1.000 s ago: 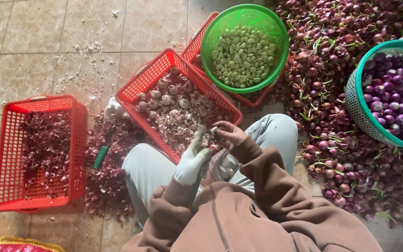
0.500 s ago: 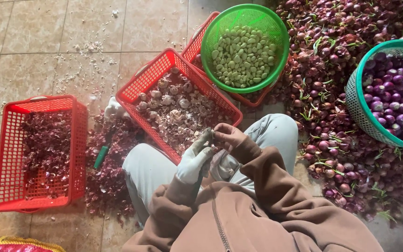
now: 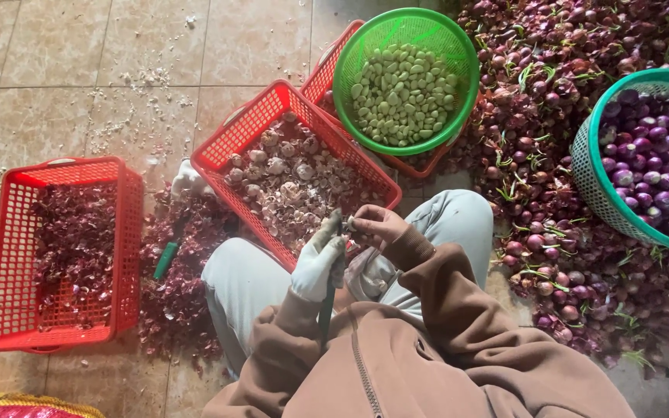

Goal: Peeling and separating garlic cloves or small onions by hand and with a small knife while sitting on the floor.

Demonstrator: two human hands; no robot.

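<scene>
My left hand [image 3: 317,263] wears a white glove and grips a knife [image 3: 327,306], dark handle pointing down toward my chest and blade up beside the fingers. My bare right hand [image 3: 379,226] touches it and pinches a small garlic piece [image 3: 352,224] against the blade. Both hands hover over my knees at the near edge of a red basket [image 3: 230,139] of garlic bulbs and papery skins. Behind it, a green basket [image 3: 458,46] holds peeled pale green cloves.
A teal basket [image 3: 586,182] of peeled purple shallots stands at the right, amid a big pile of unpeeled shallots [image 3: 567,255]. At the left, a red basket [image 3: 9,255] holds purple skins. More skins, a green-handled tool [image 3: 166,260] and a white cloth [image 3: 187,182] lie on the tiled floor.
The two hands stay together over the knees. The gloved hand and knife have shifted only slightly against the piece in the right hand.
</scene>
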